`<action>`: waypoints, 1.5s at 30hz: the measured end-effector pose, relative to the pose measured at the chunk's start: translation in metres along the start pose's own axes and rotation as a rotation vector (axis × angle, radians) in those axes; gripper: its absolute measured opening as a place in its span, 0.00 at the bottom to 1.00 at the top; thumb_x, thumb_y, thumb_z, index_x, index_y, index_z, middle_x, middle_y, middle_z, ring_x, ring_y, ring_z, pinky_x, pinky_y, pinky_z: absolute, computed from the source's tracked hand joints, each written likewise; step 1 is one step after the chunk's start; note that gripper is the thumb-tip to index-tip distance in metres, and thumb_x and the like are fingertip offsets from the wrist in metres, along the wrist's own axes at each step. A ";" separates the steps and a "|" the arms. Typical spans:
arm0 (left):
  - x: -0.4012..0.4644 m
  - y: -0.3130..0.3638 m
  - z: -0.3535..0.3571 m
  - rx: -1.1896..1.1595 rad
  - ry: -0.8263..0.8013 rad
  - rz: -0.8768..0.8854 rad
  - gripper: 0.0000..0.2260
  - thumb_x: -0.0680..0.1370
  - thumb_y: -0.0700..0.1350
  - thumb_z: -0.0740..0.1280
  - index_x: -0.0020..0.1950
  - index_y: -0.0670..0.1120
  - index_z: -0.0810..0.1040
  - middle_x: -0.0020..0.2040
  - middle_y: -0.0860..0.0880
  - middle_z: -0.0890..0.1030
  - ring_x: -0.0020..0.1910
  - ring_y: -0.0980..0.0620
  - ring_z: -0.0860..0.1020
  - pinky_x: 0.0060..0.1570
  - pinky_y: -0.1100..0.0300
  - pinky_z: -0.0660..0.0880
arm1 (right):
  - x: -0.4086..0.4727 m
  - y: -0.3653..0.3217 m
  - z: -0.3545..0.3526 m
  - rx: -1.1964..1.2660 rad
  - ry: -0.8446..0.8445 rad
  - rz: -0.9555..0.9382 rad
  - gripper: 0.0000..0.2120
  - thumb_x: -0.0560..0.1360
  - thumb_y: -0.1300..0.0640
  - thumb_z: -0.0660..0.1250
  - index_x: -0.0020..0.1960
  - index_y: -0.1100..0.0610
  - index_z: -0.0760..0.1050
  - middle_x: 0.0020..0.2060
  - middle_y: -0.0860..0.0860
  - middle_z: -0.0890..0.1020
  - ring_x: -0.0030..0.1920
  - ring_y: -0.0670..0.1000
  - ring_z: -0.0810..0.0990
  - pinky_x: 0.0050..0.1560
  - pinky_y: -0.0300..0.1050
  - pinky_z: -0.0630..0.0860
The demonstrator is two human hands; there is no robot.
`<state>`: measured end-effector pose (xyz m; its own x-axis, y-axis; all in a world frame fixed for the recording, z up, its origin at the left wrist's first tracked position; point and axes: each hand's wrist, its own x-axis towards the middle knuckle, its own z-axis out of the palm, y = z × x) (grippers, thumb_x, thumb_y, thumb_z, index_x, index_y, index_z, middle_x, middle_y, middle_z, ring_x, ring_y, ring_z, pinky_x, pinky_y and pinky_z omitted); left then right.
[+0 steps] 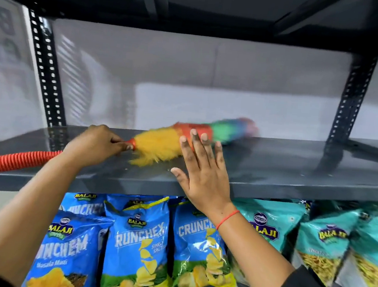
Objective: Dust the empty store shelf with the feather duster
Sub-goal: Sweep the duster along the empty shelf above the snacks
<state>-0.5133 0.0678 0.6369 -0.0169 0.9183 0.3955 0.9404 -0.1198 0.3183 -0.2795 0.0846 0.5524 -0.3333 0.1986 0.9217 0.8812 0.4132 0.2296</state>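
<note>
Head view: mid-sweep, left hand (96,144) gripping duster (184,138) on shelf (295,171), right hand (203,174) spread empty, progress unclear

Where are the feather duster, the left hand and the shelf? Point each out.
feather duster (160,144): head view, on the yellow feathers.
left hand (96,145): head view, on its back.
shelf (295,166): head view, on bare grey surface.

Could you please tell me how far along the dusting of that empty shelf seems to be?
Under way. The left hand grips the feather duster, whose blurred head lies on the grey shelf mid-sweep; the right hand hovers open above the front edge. No dust is discernible, so what is finished or left cannot be judged. The shelf's right end lies beyond the duster.
</note>
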 end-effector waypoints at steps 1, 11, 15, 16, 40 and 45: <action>0.001 0.004 0.002 -0.026 -0.041 0.026 0.13 0.75 0.50 0.67 0.36 0.45 0.84 0.30 0.42 0.80 0.27 0.50 0.70 0.30 0.58 0.66 | -0.002 0.002 -0.001 -0.007 0.003 0.008 0.27 0.81 0.42 0.46 0.72 0.59 0.57 0.71 0.58 0.61 0.74 0.52 0.47 0.72 0.57 0.49; 0.036 0.049 0.024 -0.005 0.061 0.112 0.14 0.75 0.57 0.65 0.46 0.50 0.85 0.44 0.42 0.83 0.45 0.40 0.79 0.41 0.56 0.71 | -0.020 0.033 -0.011 -0.062 -0.023 0.139 0.28 0.81 0.40 0.45 0.72 0.59 0.56 0.71 0.58 0.64 0.74 0.53 0.51 0.72 0.57 0.48; 0.040 0.081 0.042 -0.116 -0.121 0.178 0.17 0.74 0.55 0.67 0.35 0.43 0.81 0.32 0.45 0.77 0.37 0.44 0.75 0.35 0.59 0.67 | -0.022 0.039 -0.013 -0.071 -0.048 0.152 0.28 0.81 0.40 0.45 0.72 0.59 0.57 0.71 0.59 0.65 0.73 0.54 0.53 0.72 0.57 0.47; 0.041 0.088 0.048 -0.094 -0.129 0.178 0.18 0.74 0.55 0.67 0.34 0.42 0.79 0.32 0.45 0.76 0.37 0.44 0.74 0.33 0.59 0.65 | -0.022 0.039 -0.014 -0.074 -0.056 0.155 0.28 0.81 0.40 0.44 0.72 0.58 0.56 0.71 0.59 0.65 0.73 0.54 0.53 0.72 0.57 0.47; 0.059 0.157 0.081 0.047 -0.051 0.144 0.15 0.76 0.55 0.65 0.34 0.46 0.77 0.45 0.39 0.81 0.45 0.40 0.77 0.39 0.57 0.68 | -0.067 0.147 -0.051 -0.057 -0.107 0.214 0.28 0.81 0.40 0.44 0.72 0.58 0.58 0.70 0.59 0.66 0.72 0.57 0.56 0.71 0.55 0.52; 0.055 0.181 0.083 -0.023 -0.037 0.203 0.17 0.76 0.53 0.65 0.29 0.49 0.77 0.31 0.45 0.76 0.33 0.45 0.74 0.31 0.59 0.64 | -0.080 0.171 -0.057 -0.050 -0.091 0.249 0.28 0.81 0.40 0.44 0.76 0.54 0.52 0.72 0.58 0.62 0.73 0.55 0.53 0.72 0.56 0.51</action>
<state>-0.3156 0.1281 0.6446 0.1849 0.8879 0.4213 0.9152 -0.3118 0.2554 -0.0835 0.0891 0.5361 -0.1309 0.3690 0.9202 0.9545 0.2979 0.0163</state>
